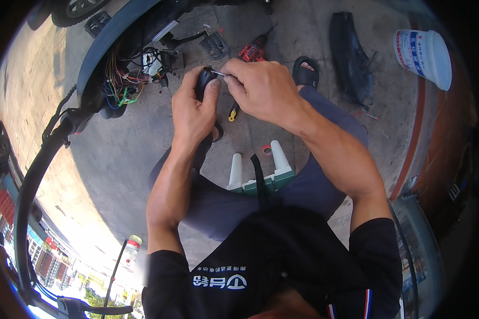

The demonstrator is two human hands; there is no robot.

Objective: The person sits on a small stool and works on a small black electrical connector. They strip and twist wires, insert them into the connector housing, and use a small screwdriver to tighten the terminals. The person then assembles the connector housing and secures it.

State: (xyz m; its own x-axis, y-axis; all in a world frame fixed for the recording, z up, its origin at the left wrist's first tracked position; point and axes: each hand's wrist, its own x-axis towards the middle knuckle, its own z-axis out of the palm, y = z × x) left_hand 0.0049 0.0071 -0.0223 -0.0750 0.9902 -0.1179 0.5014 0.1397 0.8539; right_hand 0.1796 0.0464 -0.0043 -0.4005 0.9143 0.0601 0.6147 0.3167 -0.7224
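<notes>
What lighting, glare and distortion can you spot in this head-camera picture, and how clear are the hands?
Head view: the sunlit pavement at lower left is washed out; the left hand and right hand look fairly sharp, with shaded ground beyond them; the reddish strip at right bows, a fisheye effect; the corners fall black.

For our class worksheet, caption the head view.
Left hand holds a black rounded part; right hand, a slim silvery rod.
</notes>
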